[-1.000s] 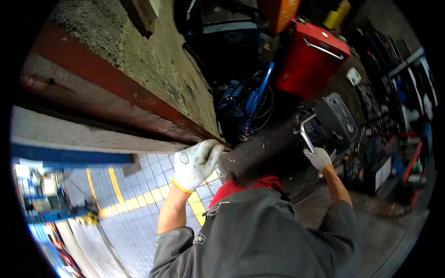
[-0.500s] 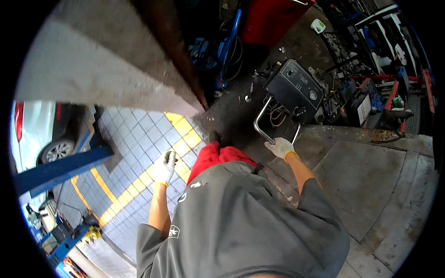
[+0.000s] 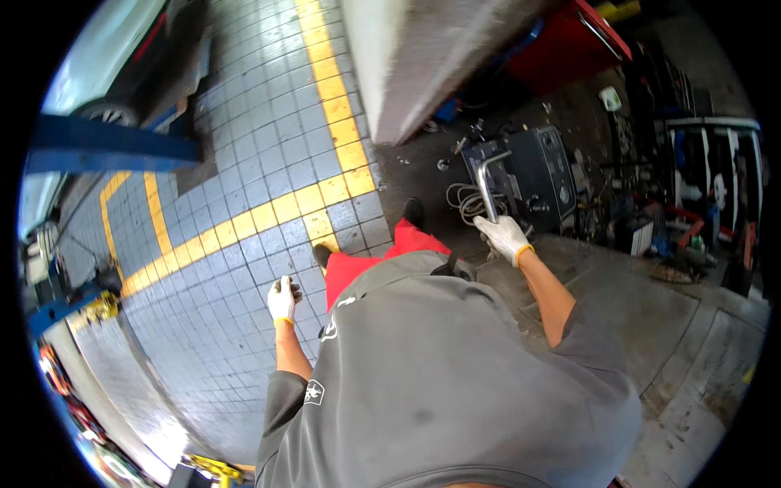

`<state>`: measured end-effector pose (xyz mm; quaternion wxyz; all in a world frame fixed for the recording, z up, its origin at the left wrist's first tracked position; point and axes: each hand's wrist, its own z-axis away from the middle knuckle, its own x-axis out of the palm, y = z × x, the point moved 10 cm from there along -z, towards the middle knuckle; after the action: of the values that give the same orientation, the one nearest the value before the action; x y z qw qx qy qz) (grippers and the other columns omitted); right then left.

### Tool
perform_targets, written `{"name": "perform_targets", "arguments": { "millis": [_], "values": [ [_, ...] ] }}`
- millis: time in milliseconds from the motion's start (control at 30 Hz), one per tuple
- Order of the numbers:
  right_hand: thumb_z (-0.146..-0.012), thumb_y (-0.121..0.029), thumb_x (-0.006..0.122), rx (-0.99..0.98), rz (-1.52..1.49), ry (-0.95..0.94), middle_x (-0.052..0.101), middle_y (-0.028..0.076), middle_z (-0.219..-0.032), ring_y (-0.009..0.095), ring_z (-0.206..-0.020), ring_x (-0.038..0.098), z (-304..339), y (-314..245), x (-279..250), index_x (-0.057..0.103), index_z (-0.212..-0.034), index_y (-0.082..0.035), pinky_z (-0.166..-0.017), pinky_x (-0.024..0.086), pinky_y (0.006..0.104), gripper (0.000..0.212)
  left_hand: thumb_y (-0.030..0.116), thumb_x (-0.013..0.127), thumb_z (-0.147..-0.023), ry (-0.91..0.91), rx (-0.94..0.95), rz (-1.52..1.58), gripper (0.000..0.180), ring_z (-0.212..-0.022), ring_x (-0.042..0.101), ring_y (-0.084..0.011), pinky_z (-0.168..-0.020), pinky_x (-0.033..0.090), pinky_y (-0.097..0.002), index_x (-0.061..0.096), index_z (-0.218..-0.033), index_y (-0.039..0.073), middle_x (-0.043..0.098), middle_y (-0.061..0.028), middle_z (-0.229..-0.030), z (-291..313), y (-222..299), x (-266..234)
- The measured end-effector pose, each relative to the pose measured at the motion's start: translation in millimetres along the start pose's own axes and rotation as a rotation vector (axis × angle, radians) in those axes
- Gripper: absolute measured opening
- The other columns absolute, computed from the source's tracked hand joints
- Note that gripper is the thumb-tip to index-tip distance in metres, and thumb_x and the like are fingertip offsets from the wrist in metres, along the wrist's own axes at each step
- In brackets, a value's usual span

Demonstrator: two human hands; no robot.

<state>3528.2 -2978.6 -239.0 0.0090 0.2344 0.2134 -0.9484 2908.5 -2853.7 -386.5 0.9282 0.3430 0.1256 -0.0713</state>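
Note:
My right hand [image 3: 504,239], in a white knit glove with a yellow cuff, is closed round the bent metal handle [image 3: 486,183] of a dark box-shaped machine [image 3: 547,167]. This machine has a panel with a gauge on top and stands ahead of me to the right. A coil of pale hose [image 3: 465,202] hangs at its near side. Out to my left, over the tiled floor, my left hand [image 3: 283,299] hangs in a matching glove. Its fingers are loosely curled, a little apart, and nothing shows in them.
A concrete pillar [image 3: 407,73] rises ahead. Yellow lines [image 3: 264,215] cross the grey tiles [image 3: 236,293]. To the left stand a blue lift arm [image 3: 106,145] and a light-coloured car [image 3: 102,57]. A red cabinet [image 3: 569,49] and cluttered tools and parts lie at the far right.
My body has turned to the left and stepped onto the tiles. The machine has come along, with my right hand still on its handle. The pillar now appears further right.

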Motion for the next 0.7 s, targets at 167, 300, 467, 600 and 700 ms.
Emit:
{"name": "perform_targets", "arguments": {
  "millis": [167, 300, 467, 600, 700],
  "values": [
    [-0.095, -0.044, 0.069, 0.020, -0.051, -0.005, 0.056, 0.001, -0.059, 0.014, -0.049, 0.050, 14.5, 2.3, 60.1, 0.063, -0.073, -0.010, -0.048, 0.038, 0.0322, 0.040, 0.032, 0.061, -0.102, 0.172, -0.013, 0.123, 0.029, -0.059, 0.064, -0.0148, -0.055, 0.054, -0.0307, 0.068, -0.099, 0.003, 0.070, -0.0079, -0.078, 9.7, -82.9, -107.8],
    [-0.095, -0.041, 0.069, 0.118, -0.174, -0.009, 0.053, -0.001, -0.058, 0.014, -0.045, 0.047, 33.6, 20.9, 125.4, 0.061, -0.073, -0.015, -0.043, 0.036, 0.0306, 0.035, 0.030, 0.062, -0.102, 0.307, -0.079, 0.175, 0.030, -0.060, 0.065, -0.0143, -0.057, 0.056, -0.0307, 0.068, -0.104, 0.001, 0.072, -0.0086, -0.080, 22.9, -93.2, -200.7],
    [-0.096, -0.038, 0.069, 0.138, -0.148, 0.049, 0.050, -0.003, -0.058, 0.014, -0.042, 0.044, 46.3, -10.8, 204.0, 0.059, -0.074, -0.018, -0.040, 0.034, 0.0298, 0.032, 0.032, 0.063, -0.102, 0.381, -0.016, 0.306, 0.034, -0.066, 0.068, -0.0128, -0.060, 0.056, -0.0296, 0.070, -0.113, 0.000, 0.074, -0.0082, -0.085, -7.1, -42.5, -314.1],
    [-0.097, -0.039, 0.067, 0.100, -0.211, -0.012, 0.047, -0.003, -0.056, 0.012, -0.041, 0.040, 23.0, -63.1, 267.1, 0.059, -0.075, -0.017, -0.039, 0.034, 0.0292, 0.032, 0.033, 0.064, -0.102, 0.420, 0.173, 0.295, 0.035, -0.068, 0.068, -0.0124, -0.063, 0.056, -0.0287, 0.070, -0.113, 0.001, 0.075, -0.0077, -0.086, -28.2, 34.6, -355.3],
    [-0.098, -0.038, 0.065, 0.078, -0.186, -0.031, 0.047, 0.000, -0.056, 0.017, -0.040, 0.041, 19.3, -107.5, 314.3, 0.057, -0.074, -0.016, -0.039, 0.034, 0.0334, 0.033, 0.039, 0.061, -0.101, 0.404, 0.309, 0.062, 0.039, -0.076, 0.072, -0.0171, -0.072, 0.057, -0.0318, 0.071, -0.114, 0.004, 0.077, -0.0090, -0.089, -47.8, 87.3, -392.4]
  ]
}}
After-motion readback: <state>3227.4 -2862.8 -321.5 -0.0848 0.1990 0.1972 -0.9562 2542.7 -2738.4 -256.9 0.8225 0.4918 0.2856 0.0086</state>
